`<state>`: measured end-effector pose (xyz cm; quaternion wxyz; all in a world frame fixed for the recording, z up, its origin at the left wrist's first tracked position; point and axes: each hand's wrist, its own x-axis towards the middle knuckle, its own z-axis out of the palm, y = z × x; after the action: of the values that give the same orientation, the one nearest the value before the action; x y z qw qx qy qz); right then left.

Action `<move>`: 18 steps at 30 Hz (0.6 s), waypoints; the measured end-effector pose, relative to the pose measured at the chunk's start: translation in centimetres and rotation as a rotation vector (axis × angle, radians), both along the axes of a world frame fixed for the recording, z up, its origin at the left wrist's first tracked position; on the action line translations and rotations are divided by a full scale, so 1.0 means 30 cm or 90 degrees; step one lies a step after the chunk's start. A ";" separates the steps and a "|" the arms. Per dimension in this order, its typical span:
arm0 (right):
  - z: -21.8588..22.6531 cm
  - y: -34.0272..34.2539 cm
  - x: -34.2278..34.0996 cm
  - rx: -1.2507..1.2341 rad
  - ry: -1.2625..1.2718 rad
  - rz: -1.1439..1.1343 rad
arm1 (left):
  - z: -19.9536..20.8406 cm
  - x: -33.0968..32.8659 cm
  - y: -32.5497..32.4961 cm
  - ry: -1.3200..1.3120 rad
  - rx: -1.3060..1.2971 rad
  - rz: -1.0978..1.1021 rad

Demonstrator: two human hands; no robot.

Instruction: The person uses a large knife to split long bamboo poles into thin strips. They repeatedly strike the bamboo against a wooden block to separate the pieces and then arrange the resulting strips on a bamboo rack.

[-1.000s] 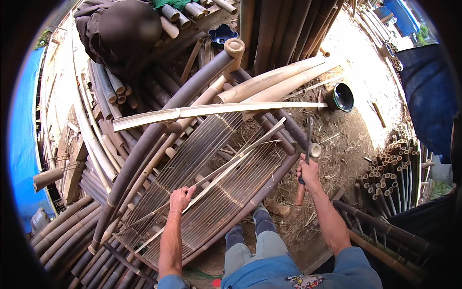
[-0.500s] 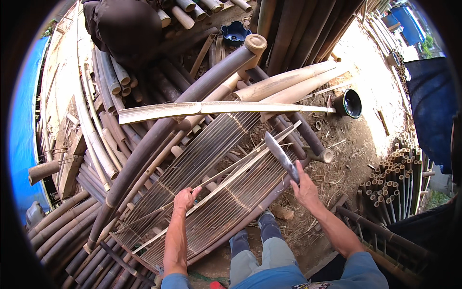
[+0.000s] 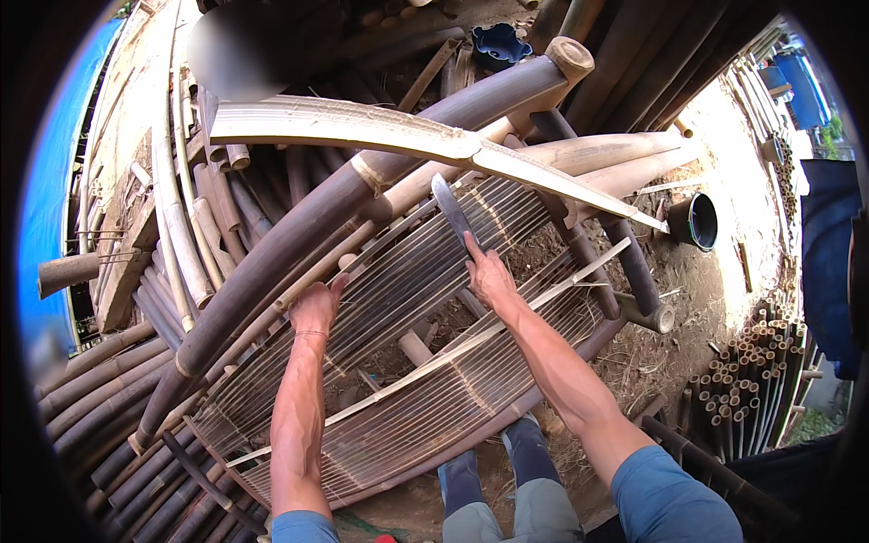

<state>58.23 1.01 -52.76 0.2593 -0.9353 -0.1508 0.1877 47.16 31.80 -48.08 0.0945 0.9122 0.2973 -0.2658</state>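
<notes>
My right hand (image 3: 491, 279) grips a long-bladed knife (image 3: 451, 206), its blade pointing up and away over a slatted bamboo bench (image 3: 434, 443). Fingers curled and thumb raised, my left hand (image 3: 315, 308) is closed around what looks like a thin bamboo strip (image 3: 391, 233), which runs up toward the blade; the part inside the hand is hidden. Across the slats lies a longer pale bamboo strip (image 3: 434, 366), passing under my right forearm. Above both hands, a split bamboo length (image 3: 362, 125) stretches across the bench's thick dark bamboo rail (image 3: 299, 244).
Bamboo poles (image 3: 100, 407) are stacked at the left. At the right are a black bucket (image 3: 693, 223) and a bundle of cut bamboo tubes (image 3: 738, 371). A blue basin (image 3: 501, 43) sits at the back, close to a dark, blurred shape. Shavings litter the ground.
My left hand has moved up and left, off the long pale strip. The knife has swung up and left with my right hand. The whole view has also shifted.
</notes>
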 end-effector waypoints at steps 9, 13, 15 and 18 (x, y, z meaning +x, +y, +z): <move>-0.123 -0.028 0.003 -0.040 0.101 -0.004 | -0.071 0.001 -0.035 0.019 0.038 0.014; -0.098 -0.029 0.002 -0.044 0.089 -0.003 | -0.066 0.001 -0.019 0.006 0.034 0.013; -0.111 -0.040 -0.006 -0.033 0.068 -0.014 | -0.049 0.012 -0.022 0.013 0.024 0.008; -0.049 -0.020 0.001 -0.049 0.111 -0.024 | -0.031 0.012 -0.017 0.010 0.017 0.017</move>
<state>58.25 0.43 -54.22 0.2385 -0.9274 -0.1029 0.2694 47.51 31.29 -49.00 0.0833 0.9073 0.3136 -0.2676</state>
